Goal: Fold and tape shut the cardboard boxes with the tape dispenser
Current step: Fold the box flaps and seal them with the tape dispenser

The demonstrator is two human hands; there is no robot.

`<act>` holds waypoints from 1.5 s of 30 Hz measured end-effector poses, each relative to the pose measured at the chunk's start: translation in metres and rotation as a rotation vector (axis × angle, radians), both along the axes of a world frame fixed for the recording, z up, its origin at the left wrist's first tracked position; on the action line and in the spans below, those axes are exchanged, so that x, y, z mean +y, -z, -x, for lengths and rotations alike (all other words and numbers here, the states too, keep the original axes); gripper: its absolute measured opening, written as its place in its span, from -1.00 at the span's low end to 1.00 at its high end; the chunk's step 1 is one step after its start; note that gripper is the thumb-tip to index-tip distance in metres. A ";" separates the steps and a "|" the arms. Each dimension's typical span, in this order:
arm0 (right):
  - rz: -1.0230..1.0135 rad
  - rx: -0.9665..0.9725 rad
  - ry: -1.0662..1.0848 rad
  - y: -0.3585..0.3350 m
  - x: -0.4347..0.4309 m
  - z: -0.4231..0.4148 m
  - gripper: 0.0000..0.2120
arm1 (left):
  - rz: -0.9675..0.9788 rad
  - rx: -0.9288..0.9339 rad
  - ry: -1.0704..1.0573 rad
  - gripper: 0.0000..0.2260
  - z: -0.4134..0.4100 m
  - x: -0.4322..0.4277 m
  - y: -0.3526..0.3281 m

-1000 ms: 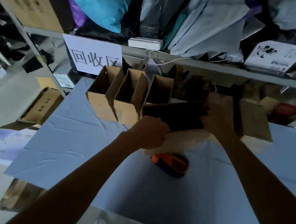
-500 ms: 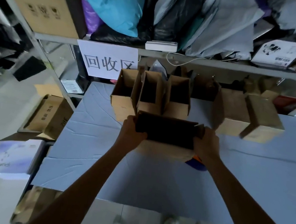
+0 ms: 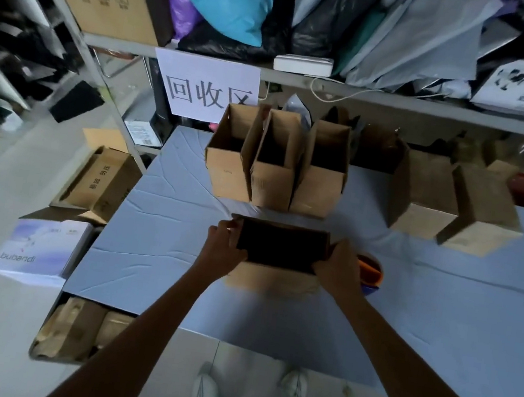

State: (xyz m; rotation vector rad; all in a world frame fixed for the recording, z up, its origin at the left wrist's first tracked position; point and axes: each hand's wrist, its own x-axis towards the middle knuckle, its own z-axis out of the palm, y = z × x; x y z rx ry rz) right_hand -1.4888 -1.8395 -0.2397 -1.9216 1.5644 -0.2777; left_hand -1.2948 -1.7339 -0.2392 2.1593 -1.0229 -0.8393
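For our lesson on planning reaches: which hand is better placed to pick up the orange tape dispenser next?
Probably the right hand: the tape dispenser lies right beside it on the table, while the left hand grips the box on its opposite side.

Open counter (image 3: 158,218) stretches left of the left grip (image 3: 224,248). The tape dispenser (image 3: 372,273) sits just right of the right grip (image 3: 339,270). Ahead of both, three upright boxes (image 3: 274,173) stand in a close row, barring the way.
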 end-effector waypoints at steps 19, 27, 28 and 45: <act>0.184 0.044 -0.326 0.015 -0.005 0.010 -0.57 | -0.062 -0.187 -0.095 -0.56 0.010 -0.006 0.000; 0.071 -0.094 -0.444 0.019 -0.015 0.020 -0.53 | -0.081 -0.105 0.052 -0.51 -0.002 0.002 0.005; 0.065 -0.113 -0.454 0.021 -0.016 0.022 -0.53 | -0.054 -0.087 0.074 -0.59 -0.006 0.005 0.006; 0.198 -0.160 -0.370 0.032 -0.014 0.012 -0.59 | 0.294 -0.097 0.009 -0.61 -0.018 0.012 0.038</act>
